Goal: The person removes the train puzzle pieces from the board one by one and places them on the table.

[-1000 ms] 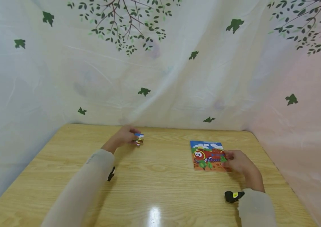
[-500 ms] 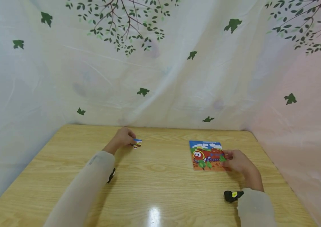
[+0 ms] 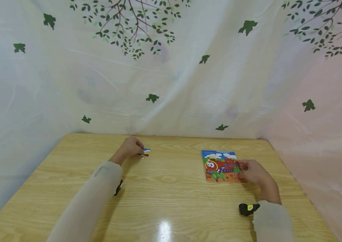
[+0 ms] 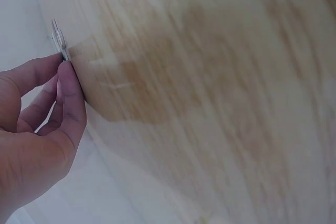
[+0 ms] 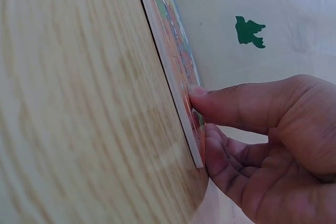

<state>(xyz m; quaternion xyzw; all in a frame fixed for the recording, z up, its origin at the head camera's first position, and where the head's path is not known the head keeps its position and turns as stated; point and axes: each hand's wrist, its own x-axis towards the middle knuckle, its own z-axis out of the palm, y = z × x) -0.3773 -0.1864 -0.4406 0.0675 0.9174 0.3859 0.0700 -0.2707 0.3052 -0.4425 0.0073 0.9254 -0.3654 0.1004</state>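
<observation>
Pinching one loose puzzle piece at the far edge of a wooden table, a person steadies a train puzzle board with the other hand.

From the head camera, the left hand holds the single piece between thumb and fingertips just above the tabletop, well apart from the one board, which lies flat to the right; the right hand grips its near right edge, seemingly to keep it from sliding. At the left wrist, the left hand shows the piece edge-on, clamped thin between thumb and forefinger (its picture side hidden). At the right wrist, the right hand curls on the board, thumb on top, fingers at its edge. Two hands, one piece, one board.
</observation>
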